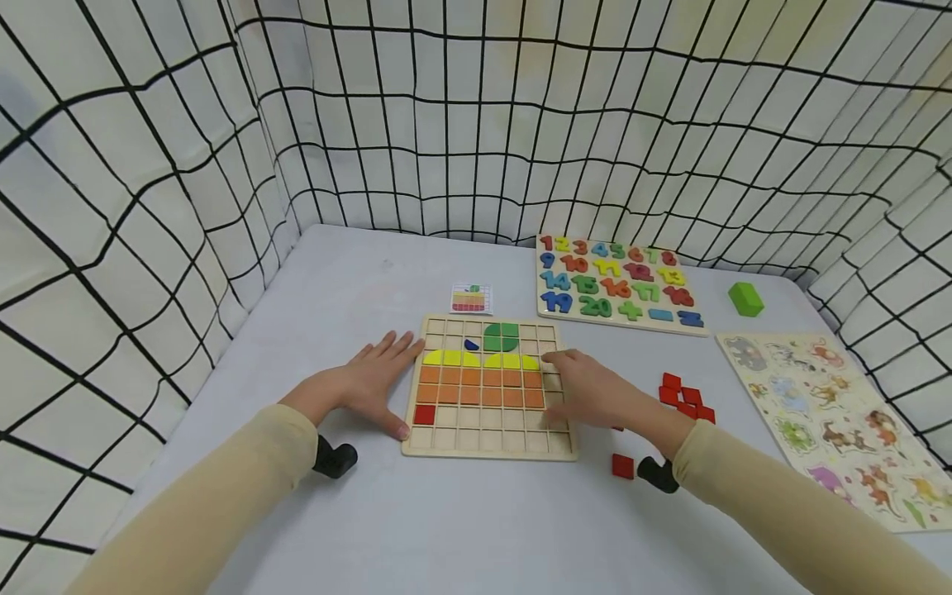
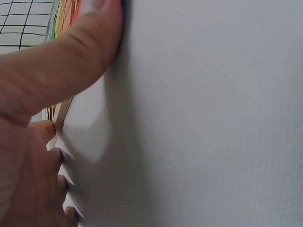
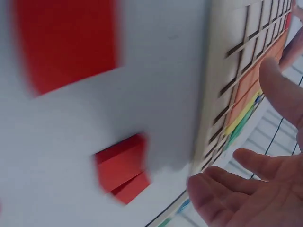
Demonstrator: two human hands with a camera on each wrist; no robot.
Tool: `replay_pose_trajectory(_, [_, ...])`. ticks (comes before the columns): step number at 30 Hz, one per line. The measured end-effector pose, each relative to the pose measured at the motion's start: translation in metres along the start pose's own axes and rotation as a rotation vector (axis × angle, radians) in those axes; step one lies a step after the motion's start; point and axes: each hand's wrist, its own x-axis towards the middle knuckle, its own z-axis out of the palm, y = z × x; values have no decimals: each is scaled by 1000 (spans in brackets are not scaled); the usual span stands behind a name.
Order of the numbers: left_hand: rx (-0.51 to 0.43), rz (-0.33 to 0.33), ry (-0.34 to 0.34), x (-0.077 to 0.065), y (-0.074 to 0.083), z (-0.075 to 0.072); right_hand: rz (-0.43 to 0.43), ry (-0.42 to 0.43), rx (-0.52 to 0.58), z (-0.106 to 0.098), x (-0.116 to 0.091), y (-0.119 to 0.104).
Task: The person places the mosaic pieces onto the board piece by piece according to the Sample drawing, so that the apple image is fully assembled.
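A wooden grid board (image 1: 491,447) lies flat on the table. Orange squares (image 1: 470,386) fill two rows, below yellow pieces (image 1: 451,358), a small blue piece (image 1: 472,345) and a green shape (image 1: 501,337). One red square (image 1: 425,414) sits in its lower left part. My left hand (image 1: 372,384) rests spread along the board's left edge, thumb at the near corner. Over the right edge hovers my right hand (image 1: 595,392), thumb and fingers (image 3: 227,189) apart and holding nothing in the right wrist view. Close to that wrist lies a loose red square (image 1: 623,466).
Several red squares (image 1: 687,398) lie right of the right forearm. A small pattern card (image 1: 472,298) sits behind the board. Farther off are a number puzzle (image 1: 621,285), a green block (image 1: 746,299) and an animal puzzle (image 1: 840,430). Black netting surrounds the table.
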Motion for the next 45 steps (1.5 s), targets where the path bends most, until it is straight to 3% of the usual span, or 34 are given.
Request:
replay_pose_trajectory(3, [-1, 6, 4, 0, -1, 0, 33, -63, 24, 1, -5, 20])
replay_pose_trajectory(6, [-1, 3, 8, 0, -2, 1, 13, -111, 66, 2, -8, 33])
replay_pose_trajectory(12, [-3, 8, 29, 2, -3, 4, -23, -140, 103, -1, -12, 36])
replay_pose_trajectory(21, [-41, 7, 54, 1, -1, 4, -35, -118, 88, -3, -9, 39])
replay_pose_trajectory(28, [-37, 3, 42, 0, 1, 2, -20, -13, 34, -13, -20, 57])
replay_pose_trajectory(33, [-26, 5, 37, -1, 2, 0, 44, -26, 73, -13, -29, 73])
replay_pose_trajectory(45, [-33, -5, 26, 0, 4, -1, 36, 66, 108, -5, -35, 77])
